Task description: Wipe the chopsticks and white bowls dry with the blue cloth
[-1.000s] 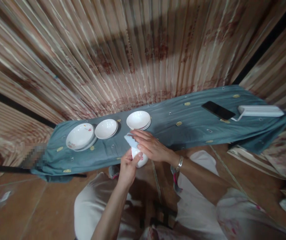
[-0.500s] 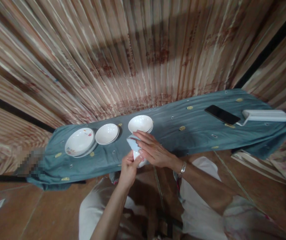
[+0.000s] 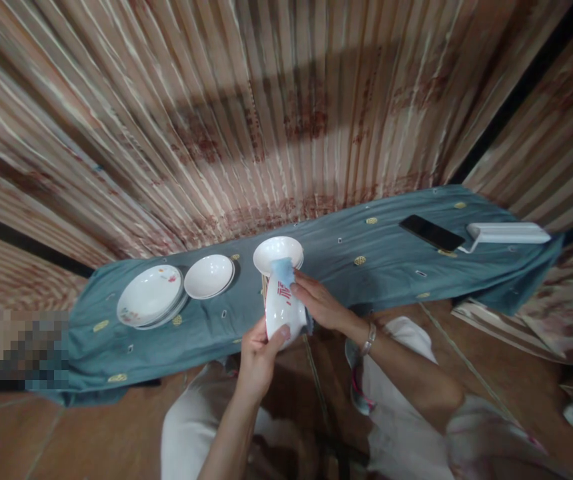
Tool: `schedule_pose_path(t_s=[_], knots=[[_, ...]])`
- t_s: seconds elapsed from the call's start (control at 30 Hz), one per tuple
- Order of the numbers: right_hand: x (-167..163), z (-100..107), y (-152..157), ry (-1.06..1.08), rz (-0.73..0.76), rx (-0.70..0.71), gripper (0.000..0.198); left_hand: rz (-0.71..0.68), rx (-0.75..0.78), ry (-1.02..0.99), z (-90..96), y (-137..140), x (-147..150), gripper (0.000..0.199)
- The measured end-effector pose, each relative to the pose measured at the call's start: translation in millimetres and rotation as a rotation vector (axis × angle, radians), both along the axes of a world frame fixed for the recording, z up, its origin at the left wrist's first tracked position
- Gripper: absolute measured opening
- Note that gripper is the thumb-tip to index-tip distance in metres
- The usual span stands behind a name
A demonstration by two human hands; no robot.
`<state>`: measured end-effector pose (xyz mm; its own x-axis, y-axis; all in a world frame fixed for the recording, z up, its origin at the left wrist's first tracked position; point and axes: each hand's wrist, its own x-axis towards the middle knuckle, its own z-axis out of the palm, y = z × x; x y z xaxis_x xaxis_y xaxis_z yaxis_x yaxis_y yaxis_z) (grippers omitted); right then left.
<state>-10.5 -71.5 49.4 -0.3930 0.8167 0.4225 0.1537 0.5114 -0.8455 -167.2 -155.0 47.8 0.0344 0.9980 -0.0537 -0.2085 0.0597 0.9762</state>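
A white bowl (image 3: 280, 313) with red writing on its side is tipped up in front of me, its outer wall facing me. My left hand (image 3: 259, 353) grips it at the lower left, thumb on the outside. A light blue cloth (image 3: 283, 270) lies over the bowl's upper edge, and a bit of it shows at the right side too. My right hand (image 3: 319, 303) presses the cloth against the bowl's right side; some of its fingers are hidden. Just behind stands a small stack of white bowls (image 3: 277, 253).
On the blue-green tablecloth (image 3: 336, 287) are more white bowls (image 3: 209, 276) and a stack of flowered plates (image 3: 149, 293) at left. A black phone (image 3: 431, 232) and a white stand-like object (image 3: 509, 233) lie at right. A striped curtain (image 3: 286, 120) hangs behind.
The bowl has turned so its outer side with red writing shows. My right hand has shifted from over the bowl to its right side, with the cloth.
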Motion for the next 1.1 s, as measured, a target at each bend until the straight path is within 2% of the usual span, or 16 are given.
schedule_pose_path(t_s=[0.17,0.23,0.3,0.43,0.67,0.77,0.83,1.03,1.1], knots=[[-1,23,-25,-0.267,0.026,0.382,0.040,-0.004,0.040,0.025,-1.2,3,-4,0.024],[-1,27,-30,-0.342,0.021,0.445,0.042,-0.006,0.045,0.036,-2.4,4,-4,0.026],[0,25,-29,-0.353,0.024,0.444,0.043,-0.015,0.042,0.042,-3.7,3,-2,0.028],[6,9,-14,-0.188,0.052,0.284,0.042,-0.027,0.007,0.049,-3.6,-2,4,0.031],[11,-12,13,0.206,0.098,-0.278,0.049,-0.036,-0.075,0.029,3.5,-2,9,0.031],[14,-12,20,0.253,0.088,-0.338,0.049,-0.067,-0.062,0.028,7.6,7,7,0.031],[18,-8,22,0.206,0.035,-0.261,0.045,-0.097,-0.053,0.021,11.4,15,6,0.033],[27,14,13,-0.102,-0.008,0.233,0.033,-0.159,-0.044,-0.002,21.6,41,10,0.035],[28,19,12,-0.144,-0.011,0.320,0.033,-0.177,-0.047,-0.004,21.6,47,12,0.035]])
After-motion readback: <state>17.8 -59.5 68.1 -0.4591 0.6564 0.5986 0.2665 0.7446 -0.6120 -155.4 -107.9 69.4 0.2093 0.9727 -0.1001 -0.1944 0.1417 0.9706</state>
